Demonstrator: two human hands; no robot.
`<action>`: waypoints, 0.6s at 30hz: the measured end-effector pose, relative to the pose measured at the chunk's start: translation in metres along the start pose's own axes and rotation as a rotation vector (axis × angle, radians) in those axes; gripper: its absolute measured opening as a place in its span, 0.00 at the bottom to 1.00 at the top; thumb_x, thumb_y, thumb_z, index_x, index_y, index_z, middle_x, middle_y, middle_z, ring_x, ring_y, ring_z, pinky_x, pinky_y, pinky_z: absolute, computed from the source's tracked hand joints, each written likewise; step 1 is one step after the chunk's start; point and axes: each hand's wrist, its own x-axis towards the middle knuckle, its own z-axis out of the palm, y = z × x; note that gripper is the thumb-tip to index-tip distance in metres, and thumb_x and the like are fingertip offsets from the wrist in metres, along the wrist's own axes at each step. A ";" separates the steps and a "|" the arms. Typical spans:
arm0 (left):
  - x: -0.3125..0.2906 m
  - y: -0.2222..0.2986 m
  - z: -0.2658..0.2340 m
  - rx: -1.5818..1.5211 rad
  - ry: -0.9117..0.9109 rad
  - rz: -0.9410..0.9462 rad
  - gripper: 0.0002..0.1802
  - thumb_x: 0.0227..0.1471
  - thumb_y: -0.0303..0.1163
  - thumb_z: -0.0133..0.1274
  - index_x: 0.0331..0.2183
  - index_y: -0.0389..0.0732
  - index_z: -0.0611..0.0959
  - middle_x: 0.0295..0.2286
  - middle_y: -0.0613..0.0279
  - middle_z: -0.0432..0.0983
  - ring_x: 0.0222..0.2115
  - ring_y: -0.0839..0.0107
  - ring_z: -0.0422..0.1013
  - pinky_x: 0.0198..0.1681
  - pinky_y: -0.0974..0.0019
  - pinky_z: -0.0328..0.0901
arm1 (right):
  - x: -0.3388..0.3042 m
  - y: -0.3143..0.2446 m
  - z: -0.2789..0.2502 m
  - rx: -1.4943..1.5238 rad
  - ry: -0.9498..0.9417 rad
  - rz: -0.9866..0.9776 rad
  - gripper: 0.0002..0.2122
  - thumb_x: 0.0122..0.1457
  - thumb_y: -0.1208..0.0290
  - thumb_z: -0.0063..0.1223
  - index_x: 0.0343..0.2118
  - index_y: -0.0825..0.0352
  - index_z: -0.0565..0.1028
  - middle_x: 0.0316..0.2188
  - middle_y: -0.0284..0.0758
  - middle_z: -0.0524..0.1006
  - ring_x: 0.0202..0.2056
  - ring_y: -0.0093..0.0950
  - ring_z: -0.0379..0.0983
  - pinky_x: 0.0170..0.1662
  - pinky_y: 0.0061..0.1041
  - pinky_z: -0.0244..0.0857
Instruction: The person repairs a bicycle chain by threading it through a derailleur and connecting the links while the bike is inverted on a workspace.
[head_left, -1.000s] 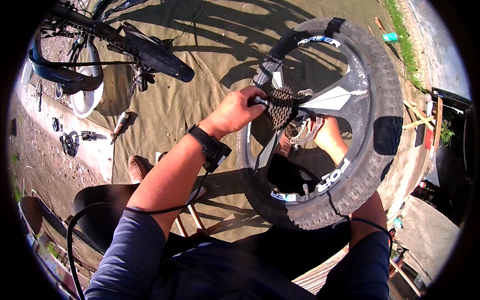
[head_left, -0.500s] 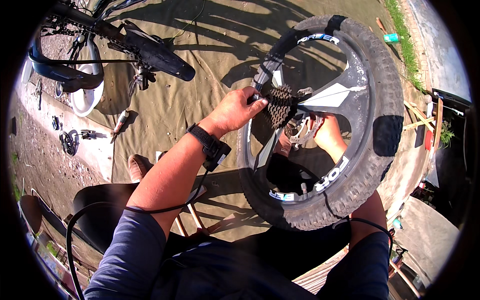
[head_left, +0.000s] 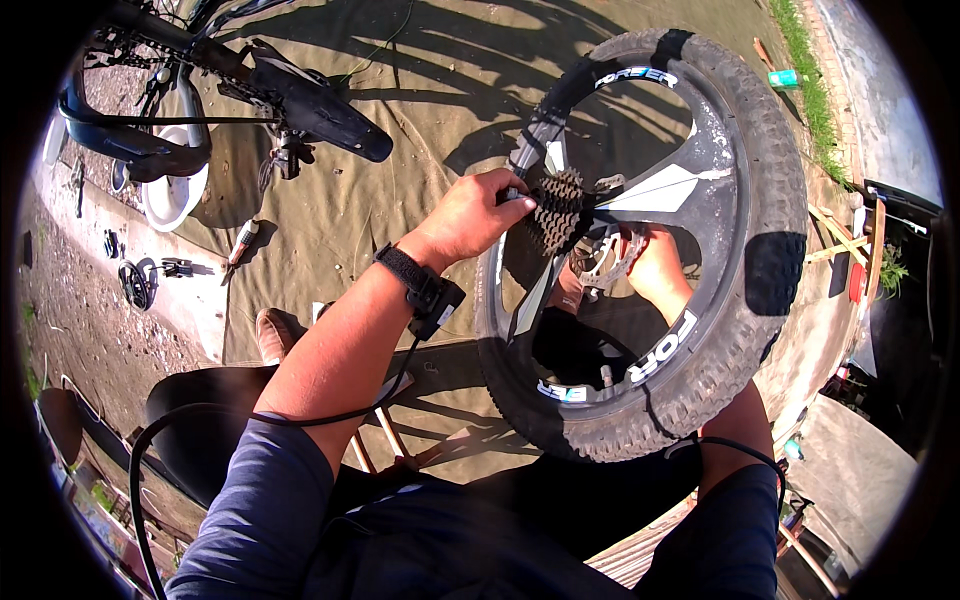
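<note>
A black bicycle wheel (head_left: 775,200) with a knobby tyre and broad black-and-white spokes stands tilted in front of me. My left hand (head_left: 478,215) is closed at its hub, thumb and fingers pinching a small dark and silver piece beside the cassette (head_left: 557,212). What that piece is, the fingers mostly hide. Behind the wheel, my right hand (head_left: 656,262) shows between the spokes, close to the brake disc (head_left: 612,258). The spoke and disc cover its fingers, and the tyre crosses in front of that forearm.
A bicycle frame (head_left: 140,155) with a black mudguard (head_left: 330,115) lies at the upper left, near a white bowl (head_left: 178,205). On the tan ground cloth (head_left: 330,230) is a screwdriver (head_left: 242,243). Cables (head_left: 133,285) and small parts lie further left. A green can (head_left: 784,78) is at the upper right.
</note>
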 end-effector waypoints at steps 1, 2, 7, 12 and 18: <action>0.000 0.002 0.000 0.000 0.012 0.024 0.14 0.56 0.33 0.59 0.42 0.36 0.82 0.29 0.55 0.81 0.32 0.70 0.76 0.38 0.66 0.69 | 0.000 0.000 0.001 0.033 0.007 -0.003 0.10 0.56 0.76 0.56 0.40 0.71 0.76 0.34 0.43 0.79 0.36 0.37 0.77 0.42 0.32 0.69; -0.001 0.002 0.000 0.001 0.024 0.048 0.14 0.55 0.33 0.59 0.42 0.36 0.82 0.29 0.54 0.81 0.32 0.70 0.76 0.38 0.65 0.69 | 0.000 0.000 0.001 0.067 0.014 -0.005 0.10 0.56 0.76 0.56 0.40 0.71 0.76 0.34 0.42 0.79 0.36 0.37 0.77 0.42 0.32 0.69; 0.001 -0.002 0.003 0.006 0.057 0.146 0.14 0.53 0.29 0.59 0.42 0.35 0.82 0.31 0.53 0.80 0.33 0.68 0.76 0.39 0.64 0.69 | 0.003 -0.012 -0.008 0.037 -0.048 0.025 0.10 0.56 0.77 0.56 0.40 0.71 0.76 0.33 0.42 0.79 0.35 0.37 0.77 0.42 0.32 0.69; 0.002 -0.011 0.006 0.000 0.089 0.203 0.13 0.52 0.26 0.59 0.41 0.34 0.82 0.34 0.52 0.80 0.35 0.66 0.76 0.41 0.63 0.69 | 0.004 -0.015 -0.006 0.038 -0.037 0.014 0.09 0.56 0.77 0.56 0.40 0.71 0.76 0.32 0.42 0.79 0.35 0.37 0.77 0.41 0.33 0.69; 0.002 -0.009 0.005 0.025 0.094 0.218 0.14 0.52 0.25 0.60 0.42 0.34 0.82 0.34 0.52 0.80 0.36 0.65 0.76 0.42 0.63 0.69 | 0.004 -0.011 -0.005 0.013 -0.022 0.007 0.09 0.56 0.77 0.56 0.40 0.71 0.76 0.33 0.41 0.79 0.35 0.36 0.76 0.42 0.33 0.69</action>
